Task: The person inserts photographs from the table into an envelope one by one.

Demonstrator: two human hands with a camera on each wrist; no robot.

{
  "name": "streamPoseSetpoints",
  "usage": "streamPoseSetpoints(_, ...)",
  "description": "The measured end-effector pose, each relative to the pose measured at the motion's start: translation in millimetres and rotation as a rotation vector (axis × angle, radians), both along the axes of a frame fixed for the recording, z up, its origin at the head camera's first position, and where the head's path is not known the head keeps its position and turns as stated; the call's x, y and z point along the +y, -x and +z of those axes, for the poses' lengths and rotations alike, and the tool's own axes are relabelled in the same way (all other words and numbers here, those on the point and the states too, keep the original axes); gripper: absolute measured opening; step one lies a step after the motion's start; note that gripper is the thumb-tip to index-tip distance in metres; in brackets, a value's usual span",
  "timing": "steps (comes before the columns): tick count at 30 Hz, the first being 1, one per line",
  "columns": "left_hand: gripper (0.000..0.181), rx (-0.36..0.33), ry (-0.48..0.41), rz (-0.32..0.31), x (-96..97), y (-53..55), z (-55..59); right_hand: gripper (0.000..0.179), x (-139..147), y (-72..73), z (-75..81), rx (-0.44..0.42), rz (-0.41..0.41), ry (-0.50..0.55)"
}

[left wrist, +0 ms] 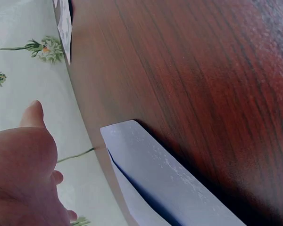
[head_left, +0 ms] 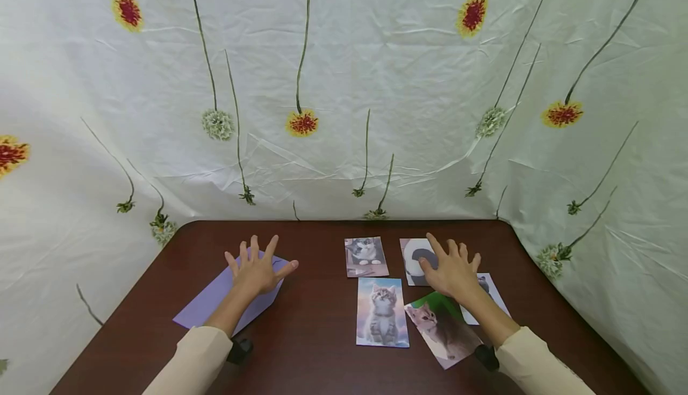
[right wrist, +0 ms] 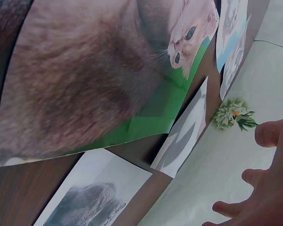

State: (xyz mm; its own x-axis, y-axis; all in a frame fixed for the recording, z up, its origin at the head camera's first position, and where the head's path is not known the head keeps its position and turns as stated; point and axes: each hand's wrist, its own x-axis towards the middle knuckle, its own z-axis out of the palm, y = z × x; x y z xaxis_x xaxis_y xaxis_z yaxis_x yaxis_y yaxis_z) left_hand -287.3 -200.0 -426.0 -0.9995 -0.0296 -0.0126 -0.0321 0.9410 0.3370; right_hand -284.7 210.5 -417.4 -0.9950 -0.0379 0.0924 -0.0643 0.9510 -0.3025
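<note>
My left hand [head_left: 258, 272] hovers with spread fingers over a purple envelope [head_left: 206, 302] on the left of the table; in the left wrist view a gap shows along the envelope's edge [left wrist: 132, 141]. Over the cat pictures on the right, my right hand [head_left: 451, 269] is spread too, holding nothing. Below and around it lie a green-backed cat photo [head_left: 443, 329], a black-and-white picture [head_left: 414, 257] partly covered by the fingers, and a white-bordered grey cat picture [right wrist: 92, 193]. Left of these are a kitten card [head_left: 383, 314] with a pastel sky and a grey-and-white cat photo [head_left: 366, 254].
The dark brown wooden table [head_left: 317, 323] has rounded far corners. A white cloth [head_left: 344, 72] with printed flowers hangs behind it and along both sides. Dark bands [head_left: 240, 350] sit at both wrists, beside the cream sleeves [head_left: 193, 359].
</note>
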Motion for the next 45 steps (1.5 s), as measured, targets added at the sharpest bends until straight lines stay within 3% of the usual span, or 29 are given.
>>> streamPoseSetpoints(17,0.094,0.022,0.013,-0.004,-8.2,0.4,3.3,0.067,-2,2.3,-1.8,0.017,-0.001,0.001)
streamPoseSetpoints(26,0.093,0.006,0.005,-0.002,-16.0,-1.7,11.6,0.069,-5,3.6,0.2,0.017,0.009,0.001)
streamPoseSetpoints(45,0.095,-0.041,0.015,0.008,-41.8,-1.0,14.3,0.07,-24,4.0,-1.6,0.038,0.052,0.092)
